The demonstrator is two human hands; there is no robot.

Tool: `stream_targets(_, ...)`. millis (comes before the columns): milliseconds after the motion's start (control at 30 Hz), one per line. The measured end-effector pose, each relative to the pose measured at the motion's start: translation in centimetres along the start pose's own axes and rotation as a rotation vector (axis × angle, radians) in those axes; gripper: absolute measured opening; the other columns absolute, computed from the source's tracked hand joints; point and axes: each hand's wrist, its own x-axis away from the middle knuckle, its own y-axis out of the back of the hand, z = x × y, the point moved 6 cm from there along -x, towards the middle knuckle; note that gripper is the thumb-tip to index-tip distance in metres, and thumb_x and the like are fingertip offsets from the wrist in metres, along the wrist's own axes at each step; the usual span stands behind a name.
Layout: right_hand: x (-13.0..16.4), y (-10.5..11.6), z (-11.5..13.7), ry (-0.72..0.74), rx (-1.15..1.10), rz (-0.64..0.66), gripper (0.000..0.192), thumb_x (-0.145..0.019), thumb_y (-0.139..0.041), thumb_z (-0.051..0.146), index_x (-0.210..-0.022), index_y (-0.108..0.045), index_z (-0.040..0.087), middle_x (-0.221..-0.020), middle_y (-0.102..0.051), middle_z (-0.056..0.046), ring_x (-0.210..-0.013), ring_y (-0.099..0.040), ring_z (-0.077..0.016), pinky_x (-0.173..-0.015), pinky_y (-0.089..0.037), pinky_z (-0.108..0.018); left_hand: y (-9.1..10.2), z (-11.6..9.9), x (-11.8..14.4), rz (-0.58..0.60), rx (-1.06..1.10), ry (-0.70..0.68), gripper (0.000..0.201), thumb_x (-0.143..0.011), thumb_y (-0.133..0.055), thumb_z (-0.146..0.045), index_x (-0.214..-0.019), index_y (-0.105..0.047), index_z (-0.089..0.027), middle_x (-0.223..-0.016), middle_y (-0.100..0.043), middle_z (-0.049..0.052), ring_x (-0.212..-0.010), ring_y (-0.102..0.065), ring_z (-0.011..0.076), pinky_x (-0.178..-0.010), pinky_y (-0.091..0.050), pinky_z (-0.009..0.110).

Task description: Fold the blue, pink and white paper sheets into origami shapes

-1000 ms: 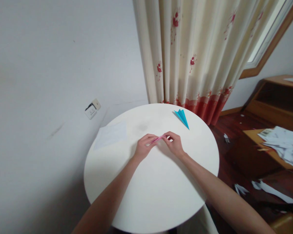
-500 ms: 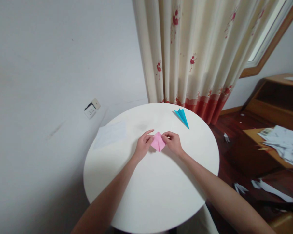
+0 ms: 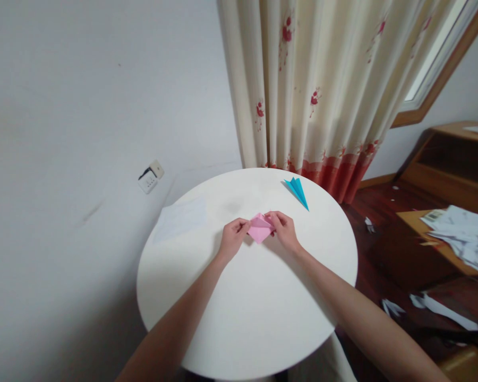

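Note:
A small folded sheet of pink paper [image 3: 259,233] is held between my two hands, just above the middle of a round white table [image 3: 255,318]. My left hand [image 3: 233,236] pinches its left corner between thumb and fingers. On the opposite side, my right hand [image 3: 282,228] grips the right corner, its fingertips partly behind the paper. A crease runs across the paper from side to side, and its lower part points toward me. Farther back on the right lies a blue paper plane [image 3: 297,192], touched by neither hand.
A pale sheet of paper [image 3: 179,220] lies at the table's left edge, near a wall socket [image 3: 148,181]. Behind the table hangs a floral curtain [image 3: 314,79]. To the right, papers [image 3: 462,236] are piled on a wooden surface, and scraps litter the dark floor.
The pink paper has been turned or tilted, so a crosswise fold shows instead of the lower slit. My left fingers have closed in on its corner, and my right hand has shifted its grip.

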Motion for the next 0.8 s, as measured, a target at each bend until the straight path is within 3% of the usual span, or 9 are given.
stream_targets(67,0.2,-0.5,0.5,0.045,0.023,0.055,0.037,-0.087,-0.063,0.054,-0.086,-0.073,0.018,-0.065,-0.062,-0.001,-0.052,-0.051,-0.0128,-0.048,-0.040,-0.026,0.1,0.0,0.0,-0.049,0.008,-0.016,0.027,-0.086,-0.071,-0.043,-0.082,-0.068,-0.017,-0.070,-0.066,0.001,-0.066,-0.061,0.0149,-0.063,-0.048,0.025)
stream_targets(200,0.3,-0.7,0.2,0.014,0.048,0.045,0.029,-0.082,-0.068,0.046,-0.080,-0.069,0.017,-0.057,-0.056,0.003,-0.049,-0.046,-0.0112,-0.047,-0.036,-0.025,0.0,-0.3,0.0,-0.045,0.055,-0.042,0.032,-0.088,-0.069,-0.036,-0.113,-0.058,-0.019,-0.064,-0.060,-0.006,-0.060,-0.057,0.0125,-0.058,-0.041,0.021)
stream_targets(367,0.2,-0.7,-0.2,-0.055,-0.057,0.037,0.042,-0.081,-0.067,0.046,-0.112,-0.057,0.019,-0.055,-0.050,0.010,-0.043,-0.040,-0.0096,-0.042,-0.030,-0.022,-0.4,-0.9,0.2,0.017,-0.008,-0.069,0.025,-0.089,-0.066,-0.039,-0.101,-0.068,-0.017,-0.082,-0.069,0.002,-0.072,-0.063,0.0143,-0.065,-0.046,0.023)
stream_targets(467,0.1,-0.6,0.4,0.003,-0.088,0.021,0.051,-0.083,-0.068,0.045,-0.124,-0.050,0.020,-0.060,-0.053,0.010,-0.047,-0.044,-0.0104,-0.044,-0.033,-0.022,-0.7,-0.8,0.2,0.043,0.063,-0.047,0.039,-0.085,-0.071,-0.037,-0.118,-0.066,-0.017,-0.098,-0.073,0.006,-0.084,-0.068,0.0168,-0.074,-0.052,0.026)
stream_targets(567,0.0,-0.1,0.9,0.077,-0.063,-0.030,0.055,-0.084,-0.070,0.044,-0.130,-0.049,0.021,-0.065,-0.057,0.007,-0.052,-0.049,-0.0123,-0.047,-0.037,-0.024,-1.0,-0.5,0.3,0.036,0.144,-0.019,0.057,-0.081,-0.075,-0.033,-0.134,-0.057,-0.019,-0.096,-0.073,0.005,-0.082,-0.069,0.0161,-0.073,-0.054,0.027)
stream_targets(633,0.1,0.2,1.1,0.132,0.010,-0.068,0.044,-0.085,-0.070,0.042,-0.123,-0.056,0.022,-0.075,-0.064,0.002,-0.059,-0.055,-0.0139,-0.052,-0.043,-0.026,-0.9,-0.4,0.3,0.025,0.153,-0.018,0.056,-0.081,-0.076,-0.033,-0.132,-0.058,-0.020,-0.092,-0.073,0.004,-0.079,-0.069,0.0159,-0.072,-0.054,0.027)
stream_targets(733,0.5,0.2,1.9,0.242,0.154,-0.053,0.019,-0.090,-0.066,0.039,-0.097,-0.069,0.022,-0.092,-0.070,-0.006,-0.077,-0.063,-0.0182,-0.065,-0.050,-0.030,-0.6,-0.4,0.2,0.001,0.122,-0.045,0.038,-0.080,-0.078,-0.033,-0.113,-0.067,-0.018,-0.091,-0.073,0.005,-0.080,-0.068,0.0165,-0.073,-0.054,0.027)
stream_targets(800,0.8,0.0,2.7,0.313,0.201,-0.002,0.018,-0.093,-0.065,0.038,-0.089,-0.073,0.022,-0.095,-0.071,-0.007,-0.086,-0.065,-0.0205,-0.071,-0.052,-0.032,-0.2,-0.6,0.1,-0.027,0.091,-0.070,0.029,-0.079,-0.079,-0.034,-0.102,-0.070,-0.018,-0.091,-0.072,0.005,-0.081,-0.067,0.0165,-0.074,-0.053,0.027)
